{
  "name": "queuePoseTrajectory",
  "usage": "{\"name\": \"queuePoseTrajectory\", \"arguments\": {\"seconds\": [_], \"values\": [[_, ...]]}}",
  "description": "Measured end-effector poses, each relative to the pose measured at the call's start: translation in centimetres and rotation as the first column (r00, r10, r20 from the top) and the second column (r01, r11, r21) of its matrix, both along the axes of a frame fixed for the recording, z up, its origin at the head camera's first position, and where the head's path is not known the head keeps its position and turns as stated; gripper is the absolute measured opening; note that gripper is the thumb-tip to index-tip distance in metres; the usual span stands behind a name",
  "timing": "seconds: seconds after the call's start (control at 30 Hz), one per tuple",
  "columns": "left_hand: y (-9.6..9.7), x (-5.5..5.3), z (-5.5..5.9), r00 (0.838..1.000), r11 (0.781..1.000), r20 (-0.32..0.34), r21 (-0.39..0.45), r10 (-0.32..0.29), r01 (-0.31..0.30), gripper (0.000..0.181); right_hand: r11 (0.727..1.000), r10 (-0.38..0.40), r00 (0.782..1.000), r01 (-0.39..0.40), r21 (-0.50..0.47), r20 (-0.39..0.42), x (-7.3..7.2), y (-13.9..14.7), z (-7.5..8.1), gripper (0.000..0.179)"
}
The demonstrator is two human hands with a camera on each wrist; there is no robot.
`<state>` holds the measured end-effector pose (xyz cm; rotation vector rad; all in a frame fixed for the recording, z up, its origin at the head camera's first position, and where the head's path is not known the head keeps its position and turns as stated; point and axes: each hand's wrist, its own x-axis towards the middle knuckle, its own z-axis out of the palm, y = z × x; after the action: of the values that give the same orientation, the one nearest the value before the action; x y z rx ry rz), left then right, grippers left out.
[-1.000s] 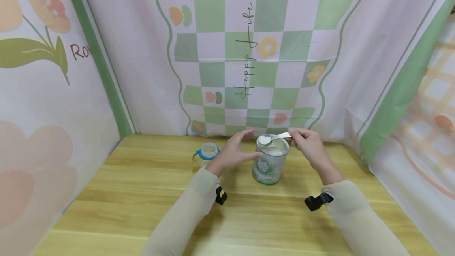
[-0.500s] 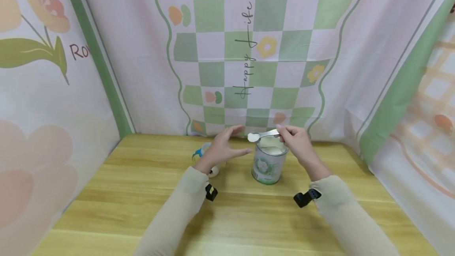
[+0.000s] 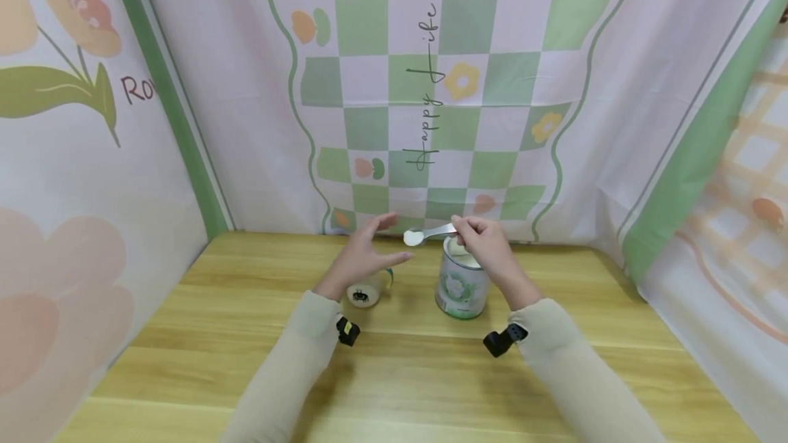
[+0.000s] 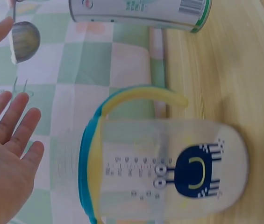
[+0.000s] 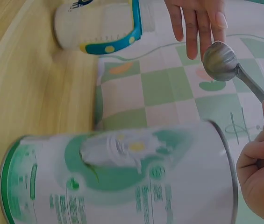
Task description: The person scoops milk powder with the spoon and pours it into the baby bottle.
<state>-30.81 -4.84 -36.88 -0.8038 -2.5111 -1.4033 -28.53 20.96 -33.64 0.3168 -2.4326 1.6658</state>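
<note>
My right hand [image 3: 489, 245] pinches the handle of a metal measuring spoon [image 5: 220, 61], its bowl heaped with white powder. In the head view the spoon is level, left of the open powder can [image 3: 460, 292], whose printed label is white and green. My left hand [image 3: 360, 255] is spread with straight fingers above the baby bottle, palm toward the spoon, holding nothing. The baby bottle [image 4: 141, 163] has a blue collar, curved handles, a dark crab print and pale contents at the bottom. It stands upright, uncapped, its top hidden behind my left hand in the head view.
Both containers stand on a wooden table [image 3: 406, 388] close to its back edge. Behind them hangs a green-and-white checked curtain [image 3: 363, 81], with more printed cloth on either side. Each wrist wears a small black camera [image 3: 347, 331].
My right hand has carried the filled spoon left, from over the can toward the bottle. The left hand has shifted left too, from beside the can to above the bottle, fingers still spread.
</note>
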Motion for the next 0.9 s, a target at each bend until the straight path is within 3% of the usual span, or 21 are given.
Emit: {"name": "queuePoseTrajectory", "arguments": {"seconds": [0.13,0.37,0.63,0.9], "values": [[-1.0,0.0,-0.1,1.0,1.0,0.02,0.021,0.015,-0.015,0.086,1.0,0.028,1.0,-0.028,0.006,-0.011,-0.1,-1.0,-0.1,0.052],[-2.6,0.2,-0.9,0.996,0.998,0.076,0.052,0.036,-0.04,0.086,0.999,0.009,1.0,-0.008,0.043,-0.014,-0.3,-2.8,-0.3,0.046],[-3.8,0.5,-1.7,0.995,0.997,0.074,0.048,0.06,-0.063,0.086,0.999,0.005,0.999,-0.003,0.047,-0.048,-0.6,-5.0,-0.7,0.041],[-5.0,0.5,-3.2,0.989,0.996,0.126,0.023,0.078,-0.081,0.087,0.998,0.01,0.993,-0.003,0.062,-0.121,-0.6,-6.3,-1.3,0.039]]}}
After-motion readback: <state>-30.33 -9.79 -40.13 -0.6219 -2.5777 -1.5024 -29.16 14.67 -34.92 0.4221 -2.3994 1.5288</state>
